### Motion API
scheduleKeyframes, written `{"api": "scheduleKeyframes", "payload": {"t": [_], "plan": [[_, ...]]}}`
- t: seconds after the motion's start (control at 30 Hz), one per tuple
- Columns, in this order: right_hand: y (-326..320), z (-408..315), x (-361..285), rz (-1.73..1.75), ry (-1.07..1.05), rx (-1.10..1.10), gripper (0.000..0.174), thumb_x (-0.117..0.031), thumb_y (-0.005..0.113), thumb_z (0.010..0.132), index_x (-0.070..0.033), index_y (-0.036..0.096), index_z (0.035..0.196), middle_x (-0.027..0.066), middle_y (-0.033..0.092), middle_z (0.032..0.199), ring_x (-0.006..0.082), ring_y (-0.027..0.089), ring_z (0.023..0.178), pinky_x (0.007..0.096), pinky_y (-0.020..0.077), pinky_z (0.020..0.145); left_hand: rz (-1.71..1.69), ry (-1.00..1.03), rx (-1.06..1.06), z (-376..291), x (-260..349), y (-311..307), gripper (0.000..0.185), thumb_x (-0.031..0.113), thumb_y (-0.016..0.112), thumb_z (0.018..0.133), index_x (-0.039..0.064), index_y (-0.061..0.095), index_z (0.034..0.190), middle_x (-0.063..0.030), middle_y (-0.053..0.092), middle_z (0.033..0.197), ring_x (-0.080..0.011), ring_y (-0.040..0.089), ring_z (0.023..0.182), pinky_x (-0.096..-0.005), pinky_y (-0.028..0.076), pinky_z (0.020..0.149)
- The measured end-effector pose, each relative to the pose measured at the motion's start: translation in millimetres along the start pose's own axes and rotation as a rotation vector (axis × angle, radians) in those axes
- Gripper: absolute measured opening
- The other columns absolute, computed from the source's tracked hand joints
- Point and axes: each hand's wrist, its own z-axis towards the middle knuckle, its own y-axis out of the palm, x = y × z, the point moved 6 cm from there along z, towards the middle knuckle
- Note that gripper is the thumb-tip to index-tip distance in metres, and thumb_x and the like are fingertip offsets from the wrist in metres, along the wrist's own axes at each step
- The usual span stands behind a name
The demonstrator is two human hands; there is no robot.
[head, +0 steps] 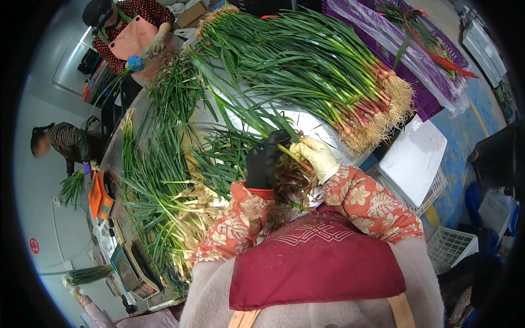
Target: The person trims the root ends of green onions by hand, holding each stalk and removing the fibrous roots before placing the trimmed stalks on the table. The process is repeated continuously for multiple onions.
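Note:
My left hand, in a black glove, grips a green garlic stalk whose long leaves stretch up and to the left. My right hand, in a cream rubber glove, pinches the same stalk near its reddish base. Beneath both hands lies a heap of stripped reddish-brown skins and leaf scraps. A thick row of green garlic with pink stems and pale roots is laid on the metal table beyond my hands. To the left spreads another loose pile with whitish stems.
A purple crate lined with clear plastic stands beyond the table. White foam box and white basket are at right. One co-worker handles stalks across the table; others work at left near an orange-topped item and a scale.

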Motion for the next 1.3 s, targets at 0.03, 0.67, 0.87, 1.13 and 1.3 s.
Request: {"api": "scheduleKeyframes", "payload": {"t": [0.03,0.67,0.87,1.13,1.3], "plan": [[-9,2,9,-0.069,0.041,0.041,0.017,-0.011,0.052,0.088,0.002,0.059,0.096,0.0065,0.064,0.086,0.011,0.057,0.072,0.0219,0.0448,0.064,0.027,0.012,0.057,3,2,-12,0.024,0.013,0.05,0.086,0.006,0.058,0.107,-0.0101,0.062,0.1,-0.0236,0.06,0.09,-0.032,0.049,0.079],[39,-9,-6,-0.314,0.082,-0.208,0.026,-0.014,0.058,0.086,0.001,0.057,0.108,0.0038,0.062,0.094,0.0092,0.057,0.08,0.0216,0.0456,0.073,-0.374,-0.063,-0.053,2,11,-34,0.02,0.009,0.056,0.085,-0.001,0.059,0.102,-0.006,0.064,0.093,-0.0145,0.059,0.078,-0.0266,0.046,0.07],[40,-12,-4,-0.113,0.073,-0.318,0.021,-0.014,0.055,0.087,0.001,0.059,0.101,0.0004,0.062,0.086,0.0049,0.053,0.071,0.0191,0.0429,0.062,-0.336,0.048,-0.106,-8,13,-8,0.024,0.007,0.059,0.082,-0.002,0.059,0.105,-0.0052,0.063,0.096,-0.0107,0.055,0.081,-0.0246,0.043,0.073],[43,-25,0,-0.125,0.288,-0.346,0.025,-0.011,0.053,0.088,0.006,0.055,0.107,0.0095,0.062,0.099,0.0113,0.059,0.087,0.023,0.0466,0.079,-0.113,-0.028,0.037,13,11,-55,0.03,0.022,0.037,0.094,0.008,0.06,0.108,-0.0022,0.065,0.09,-0.0068,0.051,0.066,-0.0217,0.039,0.06],[49,-14,-7,-0.252,0.115,-0.216,0.023,-0.01,0.059,0.083,0.003,0.058,0.101,0.0053,0.062,0.086,0.0099,0.058,0.076,0.0218,0.0464,0.067,-0.155,-0.077,-0.011,8,-13,-42,0.024,0.022,0.048,0.091,0.003,0.061,0.096,0.0005,0.06,0.073,-0.0082,0.051,0.063,-0.023,0.04,0.058]]}}
